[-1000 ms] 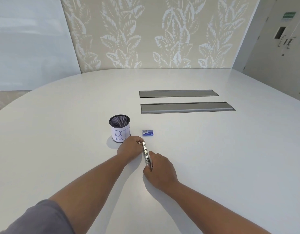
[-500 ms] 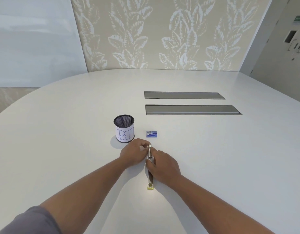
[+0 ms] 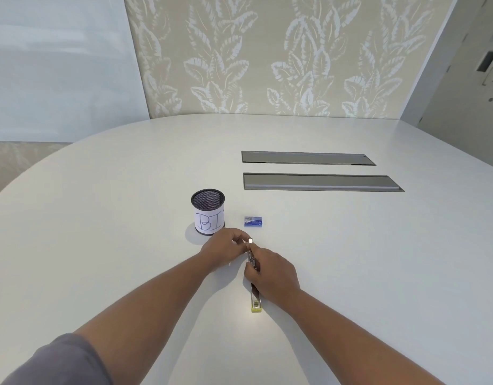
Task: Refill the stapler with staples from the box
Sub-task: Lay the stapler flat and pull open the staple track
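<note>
The stapler [image 3: 255, 298] lies folded open flat on the white table, a long thin metal strip with a yellow end pointing toward me. My right hand [image 3: 273, 273] presses down on its middle. My left hand [image 3: 225, 247] pinches its far metal tip with thumb and fingers. The small blue staple box [image 3: 253, 221] sits closed on the table just beyond both hands, touching neither.
A black mesh pen cup [image 3: 208, 211] with a paper label marked "BI" stands left of the box, close to my left hand. Two grey cable hatches [image 3: 320, 182] are set into the table [image 3: 101, 245] farther back. A leaf-patterned wall stands behind.
The stapler has swung open from a short, closed shape into a flat strip reaching toward me. Both hands stay on it and have barely moved in the last half second.
</note>
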Available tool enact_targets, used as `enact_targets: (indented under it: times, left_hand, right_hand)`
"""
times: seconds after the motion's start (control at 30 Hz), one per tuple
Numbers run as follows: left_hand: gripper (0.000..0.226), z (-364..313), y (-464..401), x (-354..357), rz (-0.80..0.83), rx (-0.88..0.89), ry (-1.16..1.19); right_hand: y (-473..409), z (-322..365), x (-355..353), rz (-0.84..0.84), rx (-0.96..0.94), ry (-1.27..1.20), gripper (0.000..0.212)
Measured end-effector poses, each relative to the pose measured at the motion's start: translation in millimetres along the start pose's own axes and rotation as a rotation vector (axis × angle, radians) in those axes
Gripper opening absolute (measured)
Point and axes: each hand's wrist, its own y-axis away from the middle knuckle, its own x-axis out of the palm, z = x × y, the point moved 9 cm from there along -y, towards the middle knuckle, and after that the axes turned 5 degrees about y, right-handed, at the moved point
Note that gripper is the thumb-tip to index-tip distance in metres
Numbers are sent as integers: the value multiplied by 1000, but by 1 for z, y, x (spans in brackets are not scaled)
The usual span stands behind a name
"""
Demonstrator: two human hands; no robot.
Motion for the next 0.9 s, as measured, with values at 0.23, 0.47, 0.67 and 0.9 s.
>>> enact_targets:
  times: [0.23, 0.47, 0.67, 0.9]
  left_hand:
    - [17, -2, 1, 1, -3, -4, -40]
    - [16, -1, 3, 0, -13, -13, -58]
    - [23, -5, 4, 2, 1, 31, -183]
    - [24, -7, 2, 1, 18, 67, -227]
  right_hand:
    - [0, -1, 0, -6, -4, -14, 17]
    - [-1, -2, 2, 20, -1, -10, 14]
    - [-5, -14, 7, 136, 73, -152, 42]
    - [-20, -20, 6, 301, 87, -339, 52]
